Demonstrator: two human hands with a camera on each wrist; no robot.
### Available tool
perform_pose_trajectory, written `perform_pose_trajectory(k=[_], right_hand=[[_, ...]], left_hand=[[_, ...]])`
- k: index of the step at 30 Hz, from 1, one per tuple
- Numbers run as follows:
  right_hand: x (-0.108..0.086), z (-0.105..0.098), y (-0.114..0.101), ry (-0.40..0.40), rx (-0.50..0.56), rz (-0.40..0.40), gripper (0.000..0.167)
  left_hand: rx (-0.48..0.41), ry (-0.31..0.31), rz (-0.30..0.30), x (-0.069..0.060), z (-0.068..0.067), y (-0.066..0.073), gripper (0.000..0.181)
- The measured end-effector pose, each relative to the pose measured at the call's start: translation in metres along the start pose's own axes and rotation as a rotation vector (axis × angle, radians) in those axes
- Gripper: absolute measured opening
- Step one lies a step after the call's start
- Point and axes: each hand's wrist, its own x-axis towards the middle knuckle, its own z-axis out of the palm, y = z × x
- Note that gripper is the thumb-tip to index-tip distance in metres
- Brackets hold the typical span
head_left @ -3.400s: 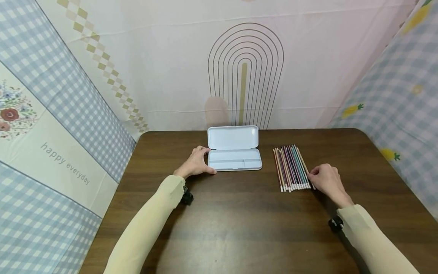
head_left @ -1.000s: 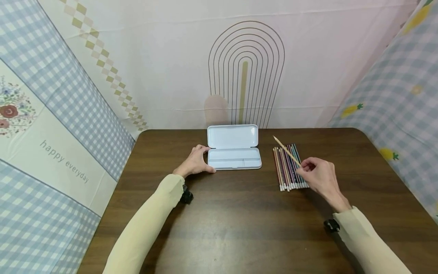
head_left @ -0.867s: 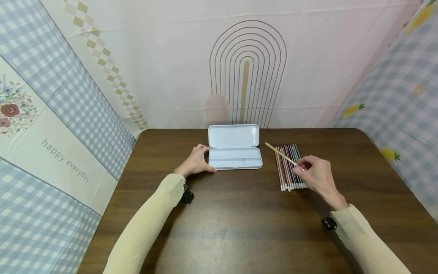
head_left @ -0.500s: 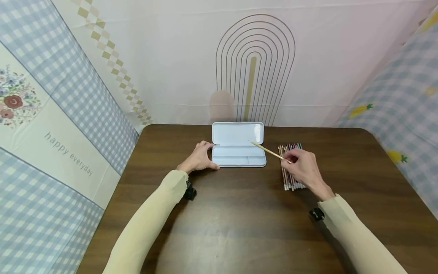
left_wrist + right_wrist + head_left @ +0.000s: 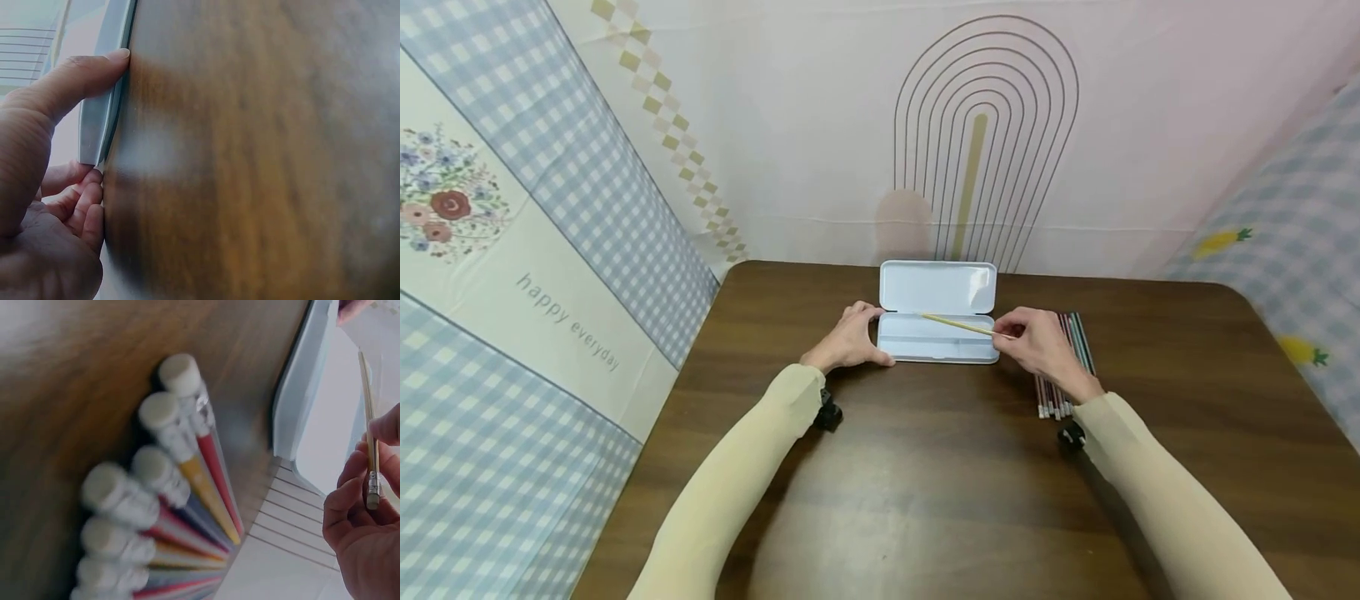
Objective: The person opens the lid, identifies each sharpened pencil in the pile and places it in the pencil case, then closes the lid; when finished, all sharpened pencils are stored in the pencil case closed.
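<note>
An open white pencil case [image 5: 937,285] stands at the table's back with its lid raised and its base divided into compartments. My left hand [image 5: 848,337] holds the base's left end, the thumb on the front edge and the fingers around the back corner. In the left wrist view the thumb presses the case's side wall [image 5: 100,125]. My right hand [image 5: 1037,343] pinches a yellow pencil [image 5: 957,323] near its eraser end. That pencil lies above the case's base, tip pointing left; whether it touches the case I cannot tell. In the right wrist view its eraser end [image 5: 373,500] shows below the fingertips.
A row of colored pencils [image 5: 1081,342] lies right of the case, partly hidden by my right hand and forearm. Their white erasers [image 5: 103,486] face the table's front. A patterned cloth [image 5: 805,125] hangs behind the wooden table [image 5: 880,500].
My right hand took a pencil from the row's right end, lifted it and carried it left to above the case. My left hand stays at the case. The head view has shifted slightly.
</note>
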Motion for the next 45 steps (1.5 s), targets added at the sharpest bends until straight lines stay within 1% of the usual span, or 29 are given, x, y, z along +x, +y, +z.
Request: perform_pose_trajectory(k=[1, 3, 7, 8, 12, 19, 22, 26, 35, 41, 45], right_hand=[[0.003, 0.002, 0.000, -0.016, -0.003, 0.006, 0.009], [0.009, 0.005, -0.002, -0.051, 0.003, 0.014, 0.009], [0.021, 0.012, -0.004, -0.110, -0.001, 0.029, 0.009], [0.024, 0.014, -0.004, -0.122, -0.001, 0.032, 0.009], [0.030, 0.019, -0.003, -0.153, -0.003, 0.044, 0.008], [0.039, 0.028, -0.003, -0.196, 0.034, 0.024, 0.009], [0.042, 0.032, -0.002, -0.197, 0.033, 0.019, 0.008], [0.045, 0.034, 0.001, -0.200, 0.021, 0.024, 0.006], [0.048, 0.033, 0.003, -0.268, 0.057, 0.079, 0.005], [0.050, 0.032, 0.002, -0.302, 0.027, 0.088, 0.007], [0.051, 0.032, 0.000, -0.333, -0.009, 0.070, 0.011]], left_hand=[[0.003, 0.005, 0.010, 0.003, 0.002, -0.004, 0.102], [-0.010, 0.011, 0.011, 0.005, 0.003, -0.008, 0.103], [-0.018, 0.019, -0.001, 0.005, 0.003, -0.010, 0.102], [-0.026, 0.015, -0.009, 0.003, 0.002, -0.006, 0.102], [-0.009, 0.008, -0.002, 0.000, 0.001, -0.001, 0.101], [0.016, 0.013, -0.010, -0.002, 0.001, 0.000, 0.100], [0.012, 0.013, -0.012, -0.001, 0.002, -0.001, 0.100], [0.006, 0.009, -0.001, 0.001, 0.003, -0.001, 0.100], [0.010, 0.020, 0.000, 0.000, 0.001, 0.000, 0.100], [0.013, 0.017, 0.000, 0.000, 0.001, 0.001, 0.099], [0.014, 0.011, -0.004, -0.001, 0.001, 0.000, 0.099]])
